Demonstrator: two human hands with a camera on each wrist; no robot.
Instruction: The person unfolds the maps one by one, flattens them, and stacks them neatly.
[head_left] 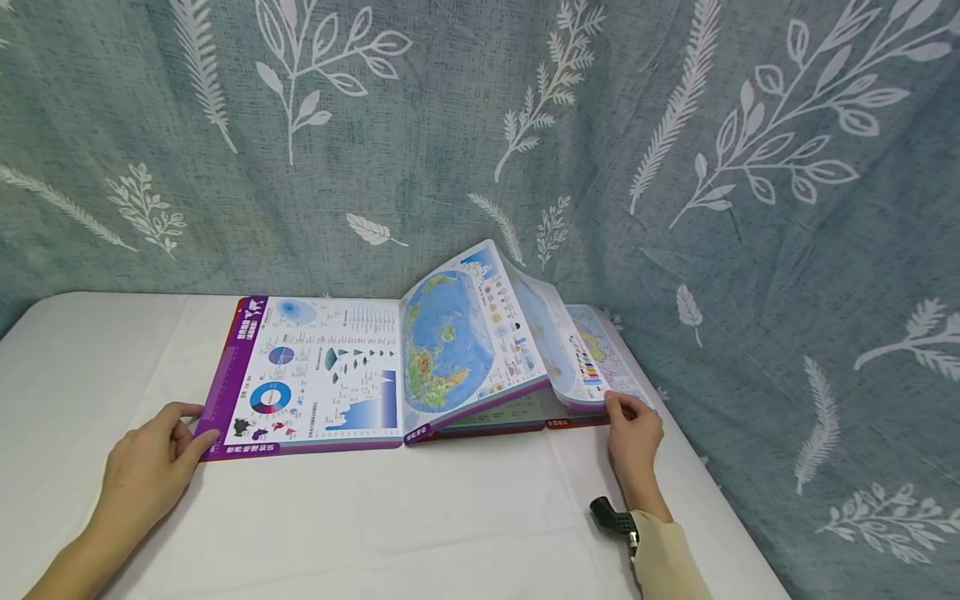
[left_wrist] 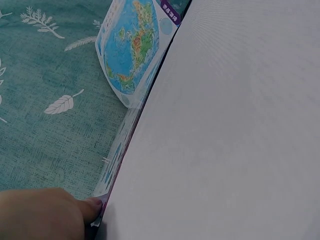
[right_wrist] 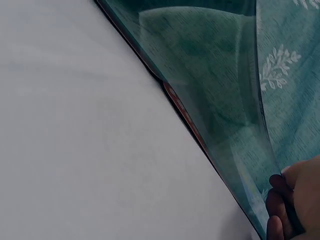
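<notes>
A folding laminated world map (head_left: 330, 375) lies on the table, its left panel flat and purple-edged, with charts printed on it. My left hand (head_left: 146, 467) pinches the lower left corner of that panel, thumb on top. In the left wrist view, the thumb of the left hand (left_wrist: 45, 215) presses the map's edge. The middle panel (head_left: 450, 342) is raised at an angle and shows a blue ocean map. By its lower corner, my right hand (head_left: 636, 437) pinches the lifted right-hand panel (head_left: 566, 350). Glossy panel undersides (right_wrist: 200, 65) reflect the curtain in the right wrist view.
Beneath the raised panels, another map section (head_left: 611, 350) lies on the white table (head_left: 420, 517). Behind the table and along its right side hangs a green curtain (head_left: 450, 125) with white leaf patterns. A black device (head_left: 615, 518) is strapped at the right sleeve.
</notes>
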